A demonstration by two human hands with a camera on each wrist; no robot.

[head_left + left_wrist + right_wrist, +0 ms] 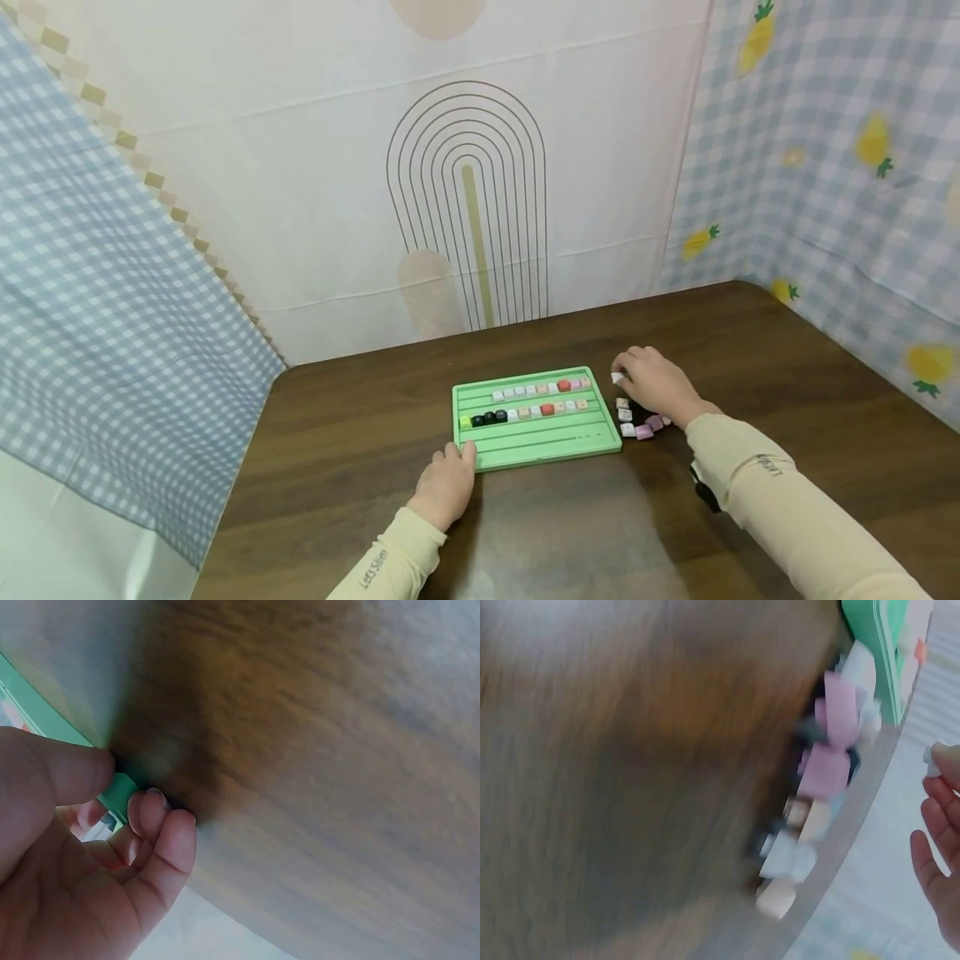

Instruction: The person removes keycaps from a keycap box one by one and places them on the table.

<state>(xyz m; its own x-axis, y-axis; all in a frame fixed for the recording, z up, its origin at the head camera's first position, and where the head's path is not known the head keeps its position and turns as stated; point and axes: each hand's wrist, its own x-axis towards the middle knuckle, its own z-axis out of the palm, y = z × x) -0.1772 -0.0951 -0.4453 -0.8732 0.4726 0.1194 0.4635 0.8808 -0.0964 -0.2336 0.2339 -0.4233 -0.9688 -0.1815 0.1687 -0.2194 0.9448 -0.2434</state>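
A light green tray with ridged rows [525,451] lies on the table in the head view. Two of its rows hold small keycaps: white, beige, red and pink ones at the back, then a yellow-green keycap [466,422], black keycaps [489,417] and lighter ones in front. My left hand [446,483] grips the tray's near left corner, thumb on one side and fingers curled at the other in the left wrist view. Past the tray's right edge, my right hand [658,382] pinches a white keycap [931,761] between thumb and fingertip, raised above the loose keycaps.
Loose keycaps lie right of the tray, among them pink ones [645,432] and white ones [627,430]; my right forearm partly covers the pile. The brown wooden table [337,467] meets a patterned cloth [330,208] at its back edge.
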